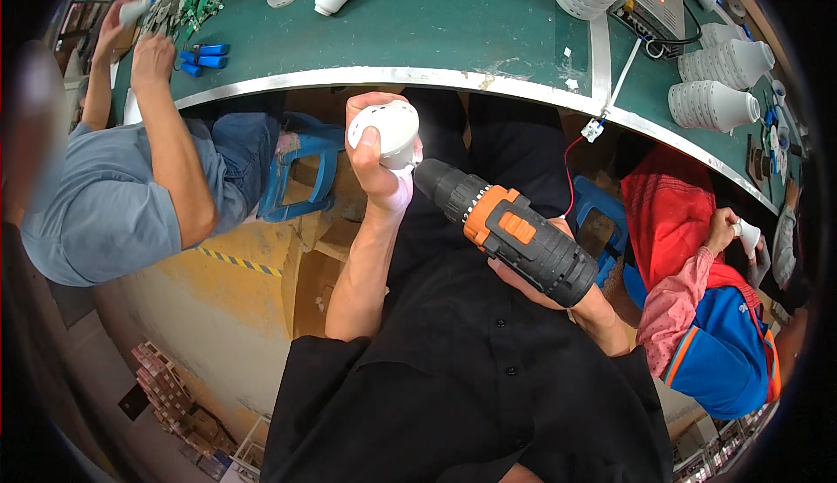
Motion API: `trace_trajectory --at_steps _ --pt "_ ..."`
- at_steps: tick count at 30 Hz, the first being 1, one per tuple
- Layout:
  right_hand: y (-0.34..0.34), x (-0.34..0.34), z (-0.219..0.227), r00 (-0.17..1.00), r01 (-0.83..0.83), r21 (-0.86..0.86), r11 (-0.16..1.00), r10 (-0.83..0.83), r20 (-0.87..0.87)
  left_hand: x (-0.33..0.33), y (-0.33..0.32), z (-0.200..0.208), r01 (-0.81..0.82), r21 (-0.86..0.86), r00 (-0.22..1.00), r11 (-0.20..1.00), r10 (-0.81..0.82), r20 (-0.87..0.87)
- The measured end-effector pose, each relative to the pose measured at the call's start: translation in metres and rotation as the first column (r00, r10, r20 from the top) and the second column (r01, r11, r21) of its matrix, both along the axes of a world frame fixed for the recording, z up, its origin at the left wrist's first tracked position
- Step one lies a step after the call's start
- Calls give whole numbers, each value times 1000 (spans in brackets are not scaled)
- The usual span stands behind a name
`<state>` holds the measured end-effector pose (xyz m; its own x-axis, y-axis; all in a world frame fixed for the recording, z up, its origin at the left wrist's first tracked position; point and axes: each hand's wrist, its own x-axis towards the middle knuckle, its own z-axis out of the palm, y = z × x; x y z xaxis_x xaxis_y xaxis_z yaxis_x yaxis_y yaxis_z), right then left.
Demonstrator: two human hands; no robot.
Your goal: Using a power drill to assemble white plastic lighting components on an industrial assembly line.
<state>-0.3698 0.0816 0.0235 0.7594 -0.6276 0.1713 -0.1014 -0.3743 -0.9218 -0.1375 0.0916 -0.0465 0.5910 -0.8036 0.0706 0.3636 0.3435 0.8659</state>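
My left hand (373,165) is closed around a white plastic lamp housing (390,132), a round cup shape with slots near its wide rim. The thumb presses on its side. In my right hand (534,287) I grip a black and orange cordless drill (506,228), mostly hidden underneath by its own body. The drill's chuck points left, and its tip meets or nearly meets the lower edge of the housing; whether they touch I cannot tell. A bright glow lights my left wrist there.
A green workbench (418,34) with a white edge spans the far side. Stacked white housings (711,104), a metal power supply (649,3) and blue battery packs (205,57) lie on it. Co-workers sit at left and right, near blue stools (301,169). A red wire (571,169) hangs from the edge.
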Motion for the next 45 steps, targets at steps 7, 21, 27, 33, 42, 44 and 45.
trace_trajectory --at_steps 7,21,27,33,42,44,45 --pt "2 -2 -1 1000 5 12 1000 -5 10 0 2 0 -20 5 999 1000 21 -27" --pt "-1 0 2 1000 3 11 1000 -3 -4 8 -3 -2 -6 -15 1000 1000 6 -9" --pt "1 -1 -1 1000 5 -37 999 -5 15 6 0 -2 -6 -10 1000 1000 6 -22" --pt "0 -2 -3 1000 -2 -24 1000 3 27 5 0 -2 -3 -22 999 1000 2 -36" --pt "-1 2 -3 999 -4 -76 997 7 36 6 0 0 19 -10 999 1000 -19 -46" --pt "0 3 -4 1000 -5 -48 999 7 25 4 -1 0 40 -17 998 999 -41 -37" --pt "0 4 -5 1000 -7 -20 1000 7 15 3 -1 1 39 -17 999 999 -40 -36"
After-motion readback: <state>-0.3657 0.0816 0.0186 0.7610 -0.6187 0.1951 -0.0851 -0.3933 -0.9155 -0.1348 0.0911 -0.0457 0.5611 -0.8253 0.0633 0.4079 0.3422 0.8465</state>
